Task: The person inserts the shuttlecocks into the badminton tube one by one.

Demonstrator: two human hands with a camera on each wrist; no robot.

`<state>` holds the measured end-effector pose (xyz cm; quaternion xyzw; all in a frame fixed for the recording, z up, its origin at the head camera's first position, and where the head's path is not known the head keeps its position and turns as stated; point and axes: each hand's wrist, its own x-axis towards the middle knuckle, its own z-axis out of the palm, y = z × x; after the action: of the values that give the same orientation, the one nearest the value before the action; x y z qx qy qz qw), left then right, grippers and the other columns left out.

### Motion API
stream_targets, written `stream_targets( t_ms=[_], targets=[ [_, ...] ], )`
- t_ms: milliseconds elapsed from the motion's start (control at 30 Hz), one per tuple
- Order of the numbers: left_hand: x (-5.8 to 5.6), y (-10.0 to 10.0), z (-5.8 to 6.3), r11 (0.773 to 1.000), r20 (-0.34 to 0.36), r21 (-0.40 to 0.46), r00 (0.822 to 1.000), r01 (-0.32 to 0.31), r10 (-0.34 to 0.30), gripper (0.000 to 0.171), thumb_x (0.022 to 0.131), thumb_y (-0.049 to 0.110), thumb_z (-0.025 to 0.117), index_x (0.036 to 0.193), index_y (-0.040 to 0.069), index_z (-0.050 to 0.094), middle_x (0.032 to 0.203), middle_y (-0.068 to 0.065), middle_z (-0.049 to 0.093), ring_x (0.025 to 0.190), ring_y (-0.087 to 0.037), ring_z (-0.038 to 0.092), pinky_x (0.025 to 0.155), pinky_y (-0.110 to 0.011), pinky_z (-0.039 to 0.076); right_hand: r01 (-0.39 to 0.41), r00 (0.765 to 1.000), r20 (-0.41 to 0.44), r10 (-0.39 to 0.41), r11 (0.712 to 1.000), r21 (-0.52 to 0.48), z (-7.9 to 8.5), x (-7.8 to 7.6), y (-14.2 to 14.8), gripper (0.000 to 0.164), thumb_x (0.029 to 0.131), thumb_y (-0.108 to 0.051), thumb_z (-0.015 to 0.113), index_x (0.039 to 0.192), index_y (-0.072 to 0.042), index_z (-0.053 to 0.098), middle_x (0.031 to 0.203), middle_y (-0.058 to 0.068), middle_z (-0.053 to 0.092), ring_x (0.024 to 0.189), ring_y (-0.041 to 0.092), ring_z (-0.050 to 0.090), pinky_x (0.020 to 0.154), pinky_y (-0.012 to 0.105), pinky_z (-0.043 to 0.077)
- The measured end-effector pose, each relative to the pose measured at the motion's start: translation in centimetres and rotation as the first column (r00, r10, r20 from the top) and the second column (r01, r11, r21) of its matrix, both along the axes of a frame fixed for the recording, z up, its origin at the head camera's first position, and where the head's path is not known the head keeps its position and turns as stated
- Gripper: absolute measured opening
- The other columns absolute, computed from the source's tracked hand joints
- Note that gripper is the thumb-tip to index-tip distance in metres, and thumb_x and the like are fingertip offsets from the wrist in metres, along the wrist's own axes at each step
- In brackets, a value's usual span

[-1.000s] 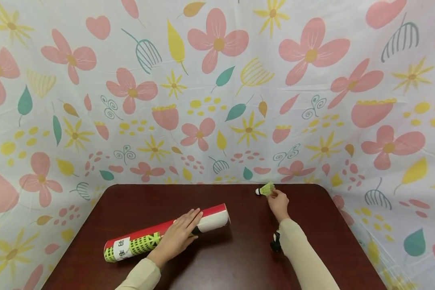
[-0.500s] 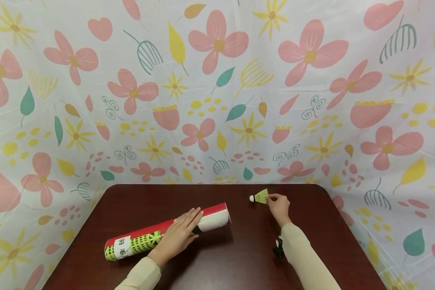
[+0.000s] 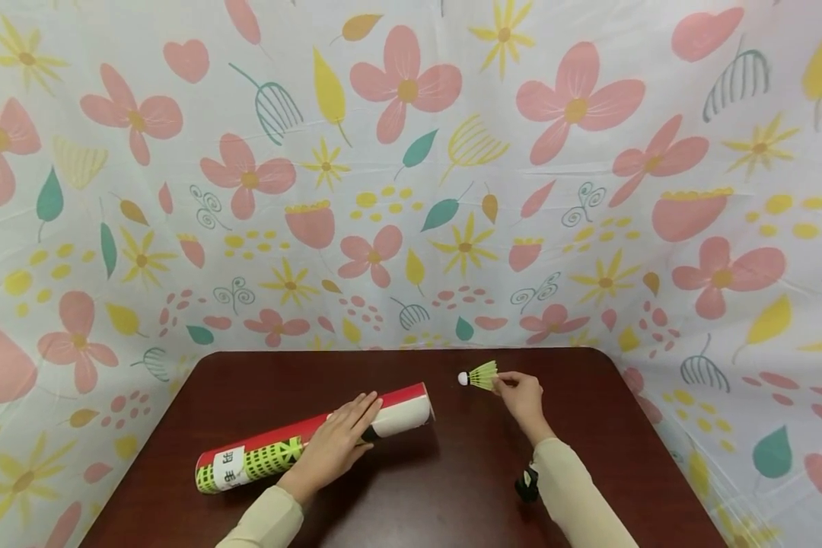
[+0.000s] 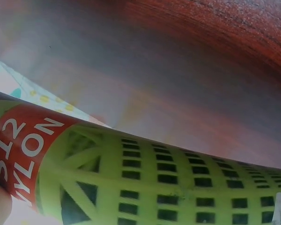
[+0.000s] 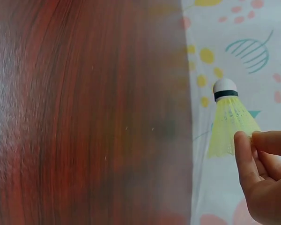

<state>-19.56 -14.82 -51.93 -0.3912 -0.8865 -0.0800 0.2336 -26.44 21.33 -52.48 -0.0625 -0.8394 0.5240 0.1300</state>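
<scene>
A long tube (image 3: 400, 415), red, white and yellow-green, lies slantwise on the dark table. My left hand (image 3: 334, 449) rests across its middle, fingers laid fairly straight over the top and thumb on the near side. "NYLON" lettering on the tube (image 4: 145, 173) shows in the left wrist view. To the right of the tube, my right hand (image 3: 523, 399) pinches a yellow shuttlecock (image 3: 481, 376) by its skirt edge between thumb and fingers. Its white cork (image 5: 225, 86) with a black band points left, toward the tube's right end, with a gap between them. The inside of the tube is hidden.
The reddish-brown table (image 3: 411, 502) has rounded far corners. A white cloth (image 3: 411, 175) with pink, yellow and teal flower prints hangs behind it and along the sides. A small black device (image 3: 527, 484) sits at my right wrist.
My right hand has moved left and slightly nearer, bringing the shuttlecock closer to the tube's right end. My left hand and the tube have stayed in place.
</scene>
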Motion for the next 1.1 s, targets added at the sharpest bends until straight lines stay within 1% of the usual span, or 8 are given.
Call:
stream_targets(
  t_ms=[133, 267, 400, 533, 667, 733, 1033, 1100],
  targets=[
    [0.0, 0.1, 0.2, 1.0, -0.002, -0.011, 1.0, -0.003, 0.003, 0.083, 0.078, 0.023, 0.081, 0.147, 0.005, 0.038, 0.151, -0.011, 0.037, 0.134, -0.029, 0.042, 0.104, -0.044, 0.041, -0.032, 0.999, 0.004, 0.032, 0.998, -0.057, 0.5, 0.8, -0.2, 0.02, 0.091, -0.006, 0.066, 0.105, 0.006, 0.07, 0.091, 0.021, 0.071, 0.082, 0.031, 0.071, 0.067, 0.037, 0.058],
    [-0.1, 0.1, 0.1, 1.0, -0.003, -0.007, 1.0, 0.001, -0.001, 0.083, 0.078, 0.023, 0.081, 0.148, 0.006, 0.038, 0.152, -0.011, 0.036, 0.135, -0.029, 0.042, 0.104, -0.044, 0.041, -0.051, 0.999, 0.004, 0.052, 0.993, -0.104, 1.0, 1.6, -0.7, 0.018, 0.09, -0.007, 0.067, 0.103, 0.005, 0.071, 0.092, 0.02, 0.071, 0.086, 0.036, 0.07, 0.066, 0.029, 0.058],
    [-0.2, 0.1, -0.1, 1.0, -0.005, -0.005, 1.0, 0.004, -0.004, 0.084, 0.078, 0.023, 0.081, 0.148, 0.005, 0.037, 0.152, -0.011, 0.036, 0.135, -0.029, 0.041, 0.104, -0.044, 0.041, -0.071, 0.997, -0.002, 0.071, 0.989, -0.133, 1.6, 2.4, -1.2, 0.017, 0.089, -0.007, 0.068, 0.1, 0.005, 0.071, 0.09, 0.018, 0.072, 0.086, 0.037, 0.069, 0.067, 0.03, 0.058],
    [-0.2, 0.1, -0.1, 1.0, -0.014, 0.0, 1.0, 0.012, -0.012, 0.085, 0.078, 0.022, 0.082, 0.148, 0.005, 0.037, 0.152, -0.012, 0.036, 0.134, -0.03, 0.043, 0.104, -0.045, 0.042, -0.103, 0.995, -0.029, 0.099, 0.981, -0.164, 2.1, 3.1, -1.8, 0.015, 0.088, -0.005, 0.069, 0.097, 0.006, 0.072, 0.086, 0.017, 0.071, 0.079, 0.03, 0.071, 0.068, 0.032, 0.058],
    [-0.3, 0.2, 0.0, 1.0, -0.028, 0.006, 0.999, 0.015, -0.015, 0.085, 0.077, 0.023, 0.082, 0.148, 0.005, 0.038, 0.152, -0.011, 0.036, 0.133, -0.03, 0.043, 0.103, -0.044, 0.043, -0.141, 0.989, -0.072, 0.129, 0.969, -0.202, 2.6, 3.8, -2.4, 0.013, 0.086, -0.002, 0.07, 0.094, 0.008, 0.072, 0.083, 0.019, 0.071, 0.074, 0.026, 0.071, 0.065, 0.027, 0.058],
    [-0.3, 0.2, 0.0, 1.0, -0.032, 0.006, 0.999, 0.015, -0.015, 0.085, 0.077, 0.023, 0.082, 0.147, 0.005, 0.038, 0.151, -0.012, 0.037, 0.133, -0.03, 0.043, 0.102, -0.045, 0.043, -0.153, 0.987, -0.079, 0.139, 0.965, -0.212, 2.8, 4.2, -2.7, 0.012, 0.086, -0.001, 0.07, 0.093, 0.008, 0.072, 0.082, 0.019, 0.071, 0.073, 0.026, 0.071, 0.064, 0.025, 0.057],
    [-0.3, 0.3, 0.0, 1.0, -0.025, 0.004, 1.0, 0.015, -0.015, 0.086, 0.077, 0.022, 0.082, 0.148, 0.005, 0.037, 0.152, -0.011, 0.035, 0.133, -0.03, 0.043, 0.102, -0.045, 0.043, -0.185, 0.982, -0.075, 0.173, 0.96, -0.211, 3.0, 5.4, -4.1, 0.011, 0.085, -0.002, 0.071, 0.092, 0.006, 0.072, 0.082, 0.016, 0.071, 0.072, 0.021, 0.07, 0.067, 0.031, 0.058],
    [-0.3, 0.3, 0.0, 1.0, -0.027, 0.007, 1.0, 0.014, -0.013, 0.087, 0.076, 0.022, 0.083, 0.148, 0.006, 0.037, 0.152, -0.01, 0.035, 0.133, -0.03, 0.043, 0.102, -0.046, 0.044, -0.194, 0.98, -0.083, 0.18, 0.958, -0.21, 3.0, 5.5, -4.4, 0.01, 0.085, -0.002, 0.071, 0.092, 0.006, 0.072, 0.081, 0.016, 0.071, 0.07, 0.019, 0.07, 0.066, 0.029, 0.058]
  ],
)
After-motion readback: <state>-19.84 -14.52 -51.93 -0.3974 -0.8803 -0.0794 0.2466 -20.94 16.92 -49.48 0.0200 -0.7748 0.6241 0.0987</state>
